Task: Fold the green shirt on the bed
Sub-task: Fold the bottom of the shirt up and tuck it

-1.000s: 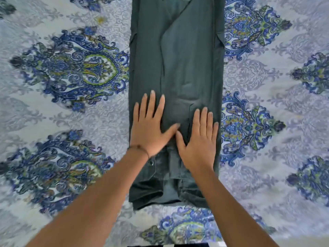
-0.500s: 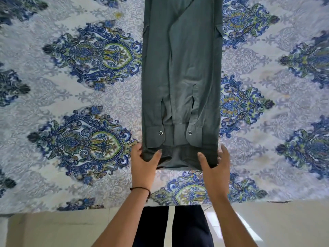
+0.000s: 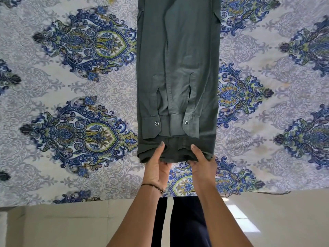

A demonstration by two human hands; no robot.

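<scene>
Head view, the only camera:

- green shirt [image 3: 178, 68] lies flat on the bed [image 3: 71, 157] as a long narrow strip. Sides are already folded in and the sleeves are laid down the middle. Both cuffs [image 3: 151, 125] sit side by side just above the hem, snaps up. The collar end runs out of frame at the top.
- left hand [image 3: 156, 168] pinches the near hem, thumb on top of the fabric and fingers tucked under the edge. There's a thin bracelet [image 3: 153, 186] on that wrist.
- right hand [image 3: 203, 166] has the same grip on the hem, thumb on top and fingers below. The two hands are near each other, either side of the strip's centre line.
- floor [image 3: 71, 225] and the person's dark trousers [image 3: 187, 220] show below the bed edge.

Change: a second ago both palms were flat on the lower panel, pressing it smooth. Half a second ago they had dropped to the hem, nearer its outer corners. Now they have shifted inward and closed on the edge, and the hem is bunching slightly between the thumbs.

Read: smoothing looks done and the lengthwise folds are finished. The likely step in hand is lifting the hem and carrying it up toward the collar. With a grip this central, the outer corners may sag or the cuffs may slide during the lift.
</scene>
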